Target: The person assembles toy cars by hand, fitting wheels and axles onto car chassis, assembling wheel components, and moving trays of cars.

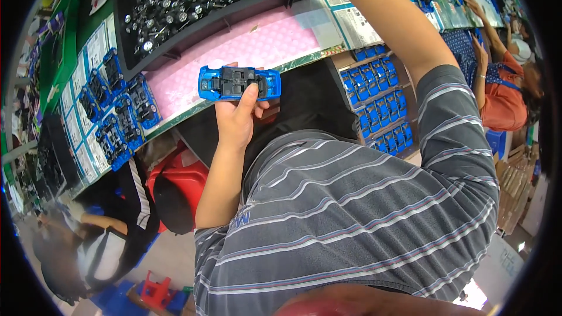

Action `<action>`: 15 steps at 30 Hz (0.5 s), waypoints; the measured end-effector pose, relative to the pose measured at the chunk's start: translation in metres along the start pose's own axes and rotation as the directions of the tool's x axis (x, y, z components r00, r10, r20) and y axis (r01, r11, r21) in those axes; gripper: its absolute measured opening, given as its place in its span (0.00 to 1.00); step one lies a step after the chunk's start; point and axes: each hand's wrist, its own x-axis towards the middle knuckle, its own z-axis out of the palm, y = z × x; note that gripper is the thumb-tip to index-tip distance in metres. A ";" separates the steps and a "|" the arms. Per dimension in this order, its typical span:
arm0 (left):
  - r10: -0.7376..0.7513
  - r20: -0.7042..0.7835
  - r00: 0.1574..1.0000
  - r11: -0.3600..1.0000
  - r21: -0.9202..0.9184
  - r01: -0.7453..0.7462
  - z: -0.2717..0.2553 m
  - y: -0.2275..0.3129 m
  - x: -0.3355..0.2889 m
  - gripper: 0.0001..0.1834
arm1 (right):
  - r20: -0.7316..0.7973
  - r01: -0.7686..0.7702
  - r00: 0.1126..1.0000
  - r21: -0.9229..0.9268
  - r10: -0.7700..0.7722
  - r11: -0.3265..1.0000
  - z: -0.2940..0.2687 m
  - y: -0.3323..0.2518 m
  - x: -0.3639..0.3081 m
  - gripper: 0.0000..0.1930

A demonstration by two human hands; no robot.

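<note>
My left hand (239, 120) is closed around a blue toy car body (225, 83) with a black interior, held level in front of my chest near the table's front edge. The thumb presses on one end of the car while the fingers wrap beneath it. My right arm stretches forward over the table to the black tray (193, 28), which is full of small black parts with shiny round silver ends. The right hand itself is cut off by the upper edge of the view.
A pink bubbly mat (281, 41) lies before the tray. Several blue car bodies (140, 102) stand on the table at the left. At my right, a box (413, 108) holds rows of blue car pieces. Other people sit at both sides; a red stool (187, 178) is at left.
</note>
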 end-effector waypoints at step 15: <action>0.178 0.034 0.983 0.983 -0.043 -0.177 -0.004 -0.009 0.016 0.23 | -0.163 0.126 0.980 0.952 0.113 0.280 -0.099 -0.155 -0.149 0.17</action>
